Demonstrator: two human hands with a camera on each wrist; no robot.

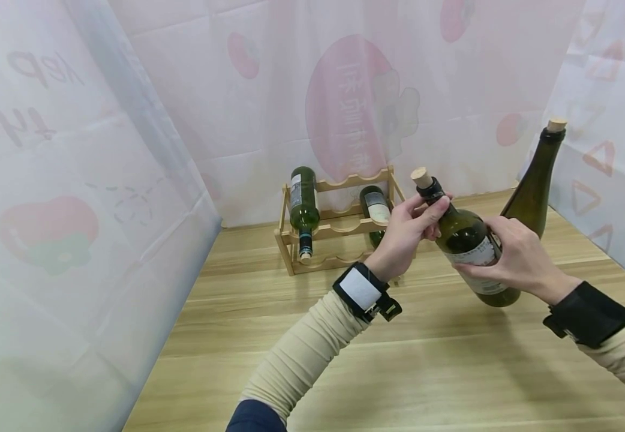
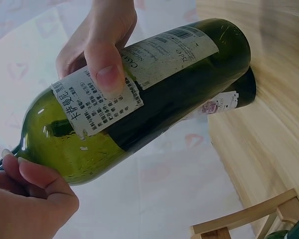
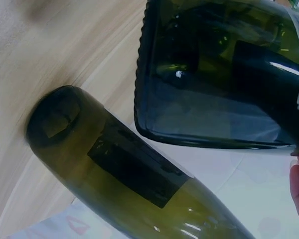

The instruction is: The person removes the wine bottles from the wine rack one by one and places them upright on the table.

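A green wine bottle (image 1: pixel 460 233) with a cork in its mouth is tilted in front of me, its neck up and to the left. My left hand (image 1: pixel 405 235) pinches the neck just below the cork. Around the labelled body my right hand (image 1: pixel 523 259) has its grip, thumb lying across the white label (image 2: pixel 102 102) in the left wrist view. The base of this bottle (image 3: pixel 214 99) fills much of the right wrist view. Close behind my right hand, a taller corked bottle (image 1: pixel 534 180) stands on the table.
A two-level wooden wine rack (image 1: pixel 339 228) stands at the back of the table (image 1: pixel 399 360). One corked bottle (image 1: pixel 303 201) lies on its upper level, neck toward me. Another bottle (image 1: pixel 375 207) lies lower, on the right, partly hidden. Printed curtains (image 1: pixel 269 120) enclose the back and sides.
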